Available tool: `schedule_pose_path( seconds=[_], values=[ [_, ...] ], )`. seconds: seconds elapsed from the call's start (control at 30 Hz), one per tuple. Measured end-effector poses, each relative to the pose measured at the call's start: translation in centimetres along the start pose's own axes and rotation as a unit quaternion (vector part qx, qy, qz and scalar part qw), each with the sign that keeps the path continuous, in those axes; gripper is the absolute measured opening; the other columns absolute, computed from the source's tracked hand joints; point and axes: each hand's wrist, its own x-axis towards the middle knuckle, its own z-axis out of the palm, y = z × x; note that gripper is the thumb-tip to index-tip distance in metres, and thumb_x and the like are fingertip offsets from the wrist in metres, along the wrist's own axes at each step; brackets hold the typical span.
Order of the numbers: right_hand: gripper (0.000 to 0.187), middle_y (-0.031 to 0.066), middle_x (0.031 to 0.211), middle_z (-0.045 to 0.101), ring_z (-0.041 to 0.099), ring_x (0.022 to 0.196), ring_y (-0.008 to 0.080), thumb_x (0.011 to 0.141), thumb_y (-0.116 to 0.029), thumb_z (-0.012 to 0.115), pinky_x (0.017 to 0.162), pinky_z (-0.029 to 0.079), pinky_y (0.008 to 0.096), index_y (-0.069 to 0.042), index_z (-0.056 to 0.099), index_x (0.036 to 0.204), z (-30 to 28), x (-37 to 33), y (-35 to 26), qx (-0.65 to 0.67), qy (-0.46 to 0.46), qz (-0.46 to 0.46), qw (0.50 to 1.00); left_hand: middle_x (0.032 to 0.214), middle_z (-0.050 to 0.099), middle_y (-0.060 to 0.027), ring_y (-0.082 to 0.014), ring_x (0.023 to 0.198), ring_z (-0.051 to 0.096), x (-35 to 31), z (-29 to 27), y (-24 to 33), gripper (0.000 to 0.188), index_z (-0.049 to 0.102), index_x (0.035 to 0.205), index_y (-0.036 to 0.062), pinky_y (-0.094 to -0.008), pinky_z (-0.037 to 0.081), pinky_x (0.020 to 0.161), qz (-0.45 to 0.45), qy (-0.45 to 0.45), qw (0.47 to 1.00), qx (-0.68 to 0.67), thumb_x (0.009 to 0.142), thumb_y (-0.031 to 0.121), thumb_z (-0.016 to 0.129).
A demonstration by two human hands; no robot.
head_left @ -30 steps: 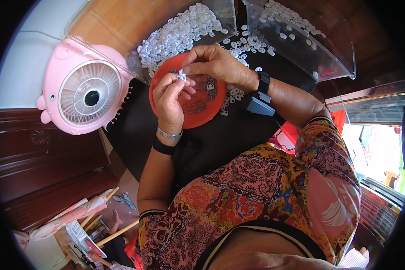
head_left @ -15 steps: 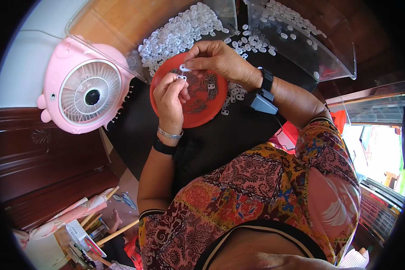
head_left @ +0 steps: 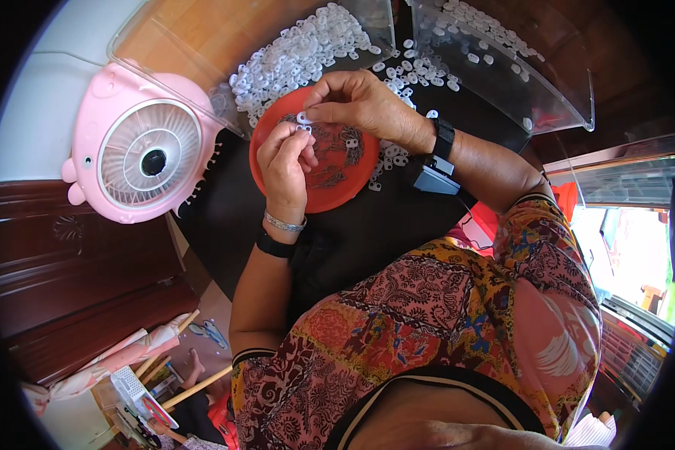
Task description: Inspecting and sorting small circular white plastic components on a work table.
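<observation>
Over an orange-red round tray [head_left: 326,201] my two hands meet, each in a pinch. My left hand [head_left: 283,161] has thumb and fingers closed on a small white plastic piece with two holes [head_left: 303,128]. Just above it, my right hand [head_left: 352,105] pinches a second white plastic piece, oval with a hole [head_left: 302,118]. The two pieces are very close together; whether they touch is too small to tell. In the tray lie many thin metal parts [head_left: 326,174], silvery and tangled, and one loose white piece [head_left: 352,143].
A heap of white plastic pieces [head_left: 300,52] lies in a clear bin behind the tray. Another clear bin [head_left: 502,75] with oval pieces stands at the far right, with pieces spilled before it. A pink fan [head_left: 146,150] stands left on the dark table [head_left: 217,217].
My right hand has come slightly lower and nearer my left, bringing its white piece closer to the one below. My left hand has hardly moved.
</observation>
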Motion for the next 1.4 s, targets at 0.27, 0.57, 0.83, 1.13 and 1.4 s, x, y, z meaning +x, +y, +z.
schedule_pose_path(
  seconds=[0.27,0.57,0.83,1.13,1.4],
  values=[
    [0.01,0.0021,0.085,0.065,0.061,0.078,0.0068,0.086,-0.007,0.064,0.073,0.05,0.0206,-0.001,0.064,0.094,0.4,-0.2,-0.2,-0.014,-0.002,-0.026,1.0,0.062,0.051,0.0002,-0.0059,0.052,0.046,-0.1,0.1,0.2,0.016,0.055,0.073,0.0032,-0.0183,0.032,0.046,-0.004,-0.001,1.0,0.016,0.085,0.013,0.052],
    [0.011,0.0016,0.081,0.065,0.06,0.073,0.0061,0.087,-0.012,0.064,0.068,0.05,0.0204,-0.002,0.064,0.093,0.1,0.1,0.0,0.014,0.035,0.014,0.999,0.062,0.051,0.0005,-0.0058,0.052,0.046,-0.1,0.0,0.1,0.016,0.055,0.073,0.003,-0.0185,0.032,0.046,0.016,-0.013,0.999,0.036,0.085,0.014,0.052],
    [0.011,0.002,0.083,0.065,0.06,0.076,0.0066,0.087,-0.011,0.064,0.071,0.05,0.0206,-0.002,0.064,0.093,0.1,-0.1,0.0,0.011,0.022,0.026,0.999,0.063,0.051,0.0002,-0.0056,0.052,0.046,-0.2,0.0,0.0,0.016,0.055,0.074,0.0025,-0.0186,0.032,0.046,0.012,-0.01,0.999,0.036,0.085,0.014,0.053],
    [0.014,0.0033,0.08,0.067,0.059,0.075,0.0073,0.084,-0.011,0.065,0.071,0.049,0.0231,0.001,0.065,0.092,0.5,-0.2,0.1,-0.082,0.011,-0.062,0.995,0.065,0.053,0.0,-0.0054,0.051,0.046,-0.1,0.0,-0.2,0.016,0.055,0.075,0.002,-0.0179,0.033,0.046,0.006,-0.008,1.0,0.025,0.086,0.013,0.053],
    [0.023,0.0017,0.086,0.064,0.06,0.08,0.007,0.08,-0.008,0.07,0.072,0.05,0.0223,-0.001,0.061,0.099,0.6,-0.4,-0.6,-0.085,-0.047,-0.049,0.994,0.064,0.055,-0.0008,-0.0079,0.053,0.051,0.0,-0.3,-0.5,0.018,0.059,0.08,0.0038,-0.0191,0.035,0.047,0.013,0.0,1.0,0.01,0.086,0.018,0.051]
  ],
)
